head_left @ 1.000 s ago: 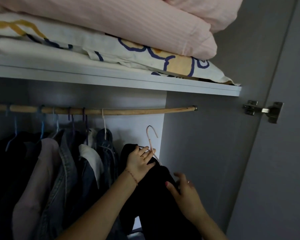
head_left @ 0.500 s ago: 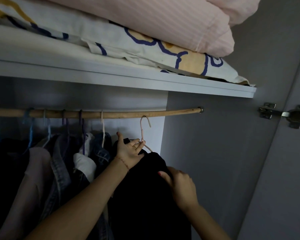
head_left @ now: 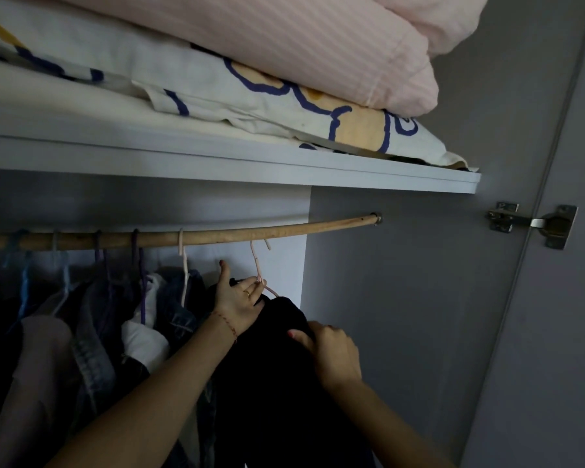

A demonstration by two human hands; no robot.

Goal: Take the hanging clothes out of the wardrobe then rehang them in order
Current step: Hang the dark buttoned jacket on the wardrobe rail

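Observation:
A black garment (head_left: 277, 376) hangs on a pale pink hanger (head_left: 258, 265) whose hook reaches up to the wooden rail (head_left: 284, 229) and partly disappears behind it. My left hand (head_left: 238, 300) pinches the hanger's neck, thumb pointing up. My right hand (head_left: 331, 354) grips the garment's right shoulder. Further left on the rail hang several clothes: a denim jacket (head_left: 93, 346), a white piece (head_left: 144, 339), a pinkish top (head_left: 36, 366) and another denim item (head_left: 178, 309), on blue, purple and white hangers.
A white shelf (head_left: 237, 162) above the rail carries folded bedding: a pink striped quilt (head_left: 284, 42) over a patterned white one (head_left: 318, 113). The grey side wall (head_left: 402, 298) is at the right, with a metal hinge (head_left: 534, 224) and the open door (head_left: 561, 332).
Both hands have lifted the black garment and its hanger upward; the hook, earlier well below the rail, is now at the rail's underside. The view has tilted closer.

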